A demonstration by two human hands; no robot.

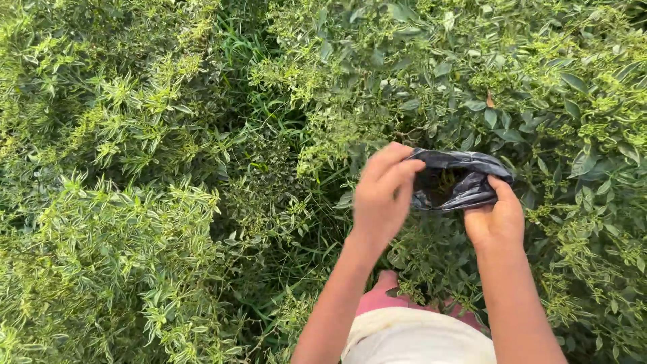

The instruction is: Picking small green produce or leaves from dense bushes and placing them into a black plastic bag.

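Both hands grasp the black plastic bag (453, 180): left hand (381, 195) and right hand (497, 217) should stretch its mouth wide above the green bushes (155, 202).

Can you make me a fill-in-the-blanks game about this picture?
1. Both hands hold a bag whose colour is ____.
2. The bag's mouth is ____, not closed.
3. The left hand and right hand are surrounded by green ____.

Missing words: black; open; plants
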